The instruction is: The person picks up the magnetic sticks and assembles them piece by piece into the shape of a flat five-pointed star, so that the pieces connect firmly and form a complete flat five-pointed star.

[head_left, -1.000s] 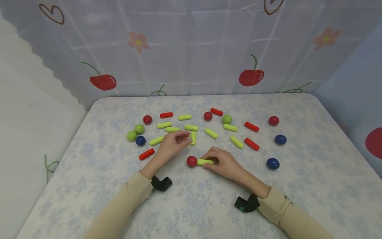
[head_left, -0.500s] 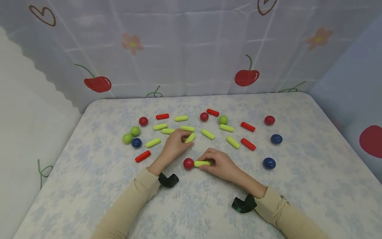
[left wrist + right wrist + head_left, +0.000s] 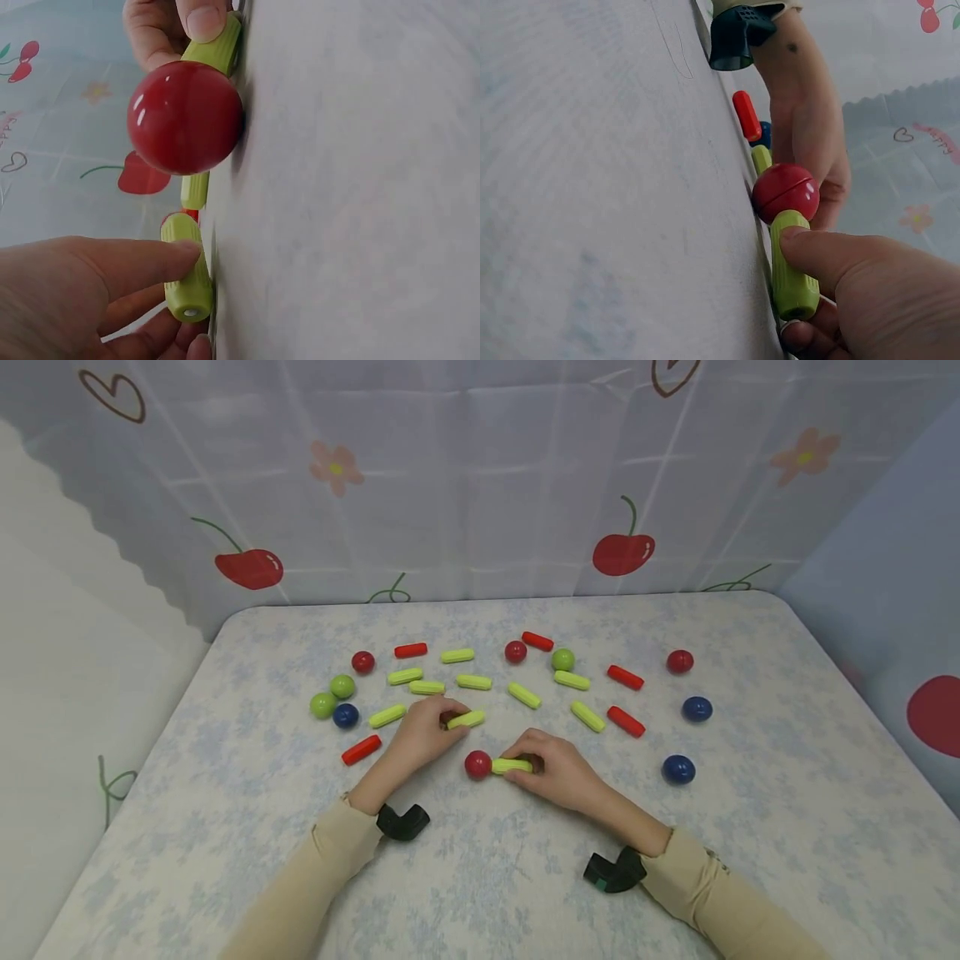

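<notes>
My left hand (image 3: 425, 731) pinches a yellow-green ribbed rod (image 3: 467, 719) between thumb and fingers, low over the table. In the left wrist view, a small pale dot shows on the near end of this rod (image 3: 189, 289). My right hand (image 3: 558, 770) grips another yellow-green rod (image 3: 512, 766) at the middle front. Its left end meets a shiny red ball (image 3: 477, 765) resting on the table. The right wrist view shows the red ball (image 3: 786, 193) against the end of the held rod (image 3: 791, 266), with a seam running across the ball.
Several yellow-green rods (image 3: 524, 695) and red rods (image 3: 626, 722) lie spread behind the hands. Green balls (image 3: 323, 705) and a blue ball (image 3: 346, 716) sit at the left; blue balls (image 3: 678, 769) and a red ball (image 3: 680, 662) at the right. A printed curtain hangs behind the table (image 3: 480, 893).
My left hand has closed its fingers on the yellow-green rod, turned it from pointing away to lying nearly sideways, and drawn it slightly nearer. My right hand keeps its rod against the red ball.
</notes>
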A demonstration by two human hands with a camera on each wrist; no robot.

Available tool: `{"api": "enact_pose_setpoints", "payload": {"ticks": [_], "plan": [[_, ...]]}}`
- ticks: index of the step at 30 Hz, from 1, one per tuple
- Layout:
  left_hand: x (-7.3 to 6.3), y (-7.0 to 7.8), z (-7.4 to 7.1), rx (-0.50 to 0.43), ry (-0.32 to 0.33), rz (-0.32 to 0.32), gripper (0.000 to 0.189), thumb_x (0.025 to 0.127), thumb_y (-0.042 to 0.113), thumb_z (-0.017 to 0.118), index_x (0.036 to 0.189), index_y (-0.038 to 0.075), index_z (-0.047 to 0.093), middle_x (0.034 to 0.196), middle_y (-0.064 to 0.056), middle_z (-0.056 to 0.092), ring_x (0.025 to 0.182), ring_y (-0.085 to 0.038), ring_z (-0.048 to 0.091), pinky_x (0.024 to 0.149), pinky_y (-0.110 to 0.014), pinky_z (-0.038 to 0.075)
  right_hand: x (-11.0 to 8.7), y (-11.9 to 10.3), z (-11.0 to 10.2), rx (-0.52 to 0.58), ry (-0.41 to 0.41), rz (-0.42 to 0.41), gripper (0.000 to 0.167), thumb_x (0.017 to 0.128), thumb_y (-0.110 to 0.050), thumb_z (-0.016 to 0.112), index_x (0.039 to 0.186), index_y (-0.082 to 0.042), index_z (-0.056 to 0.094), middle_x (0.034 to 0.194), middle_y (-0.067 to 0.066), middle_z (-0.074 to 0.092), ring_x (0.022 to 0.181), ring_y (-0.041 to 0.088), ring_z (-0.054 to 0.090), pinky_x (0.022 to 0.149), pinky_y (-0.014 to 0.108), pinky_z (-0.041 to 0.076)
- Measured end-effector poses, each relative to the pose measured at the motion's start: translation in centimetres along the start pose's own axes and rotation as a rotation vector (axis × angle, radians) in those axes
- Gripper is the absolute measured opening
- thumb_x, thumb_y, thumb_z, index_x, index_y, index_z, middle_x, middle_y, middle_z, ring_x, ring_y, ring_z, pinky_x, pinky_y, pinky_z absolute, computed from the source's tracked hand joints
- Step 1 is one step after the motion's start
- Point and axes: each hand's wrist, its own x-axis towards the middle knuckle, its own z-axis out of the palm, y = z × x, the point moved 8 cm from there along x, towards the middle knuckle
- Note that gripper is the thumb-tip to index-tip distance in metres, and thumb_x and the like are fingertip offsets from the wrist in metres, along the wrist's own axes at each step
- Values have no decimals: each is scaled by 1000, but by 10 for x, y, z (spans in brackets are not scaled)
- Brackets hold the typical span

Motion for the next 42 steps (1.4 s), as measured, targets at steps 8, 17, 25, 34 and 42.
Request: {"api": "enact_pose_setpoints", "payload": {"ticks": [8,17,25,34,42], "plan": [[-18,-6,-9,-33,-125,60,21,83,7,71,103,7,68,87,2,61,77,-14,53,68,-30,44,0,6,-5,-26,60,62,14,81,-16,75,94,-14,70,80,-9,53,57,7,42,51,26,38],[-28,6,-4,15,-218,132,29,83,10,72,111,6,68,85,2,58,70,-13,49,63,-28,43,-1,9,-10,7,135,101,13,80,-13,75,93,-12,71,71,-8,48,56,9,41,51,27,36],[-29,10,1,-25,-232,152,26,84,10,71,110,8,69,85,4,58,69,-13,48,62,-28,42,-2,10,-13,19,161,108,12,80,-13,75,92,-13,71,70,-7,47,55,10,41,50,27,36],[-28,11,-1,-68,-172,165,23,84,10,71,107,7,70,90,2,62,71,-13,49,64,-29,42,2,4,-14,38,78,59,7,87,-19,68,84,-13,69,77,-8,54,61,8,47,54,27,41],[-26,9,7,-158,-213,246,23,84,6,71,107,11,71,95,5,63,83,-10,55,74,-29,46,6,8,-10,112,1,79,21,88,-19,68,107,-10,63,93,-3,61,63,9,52,56,27,45]]}}
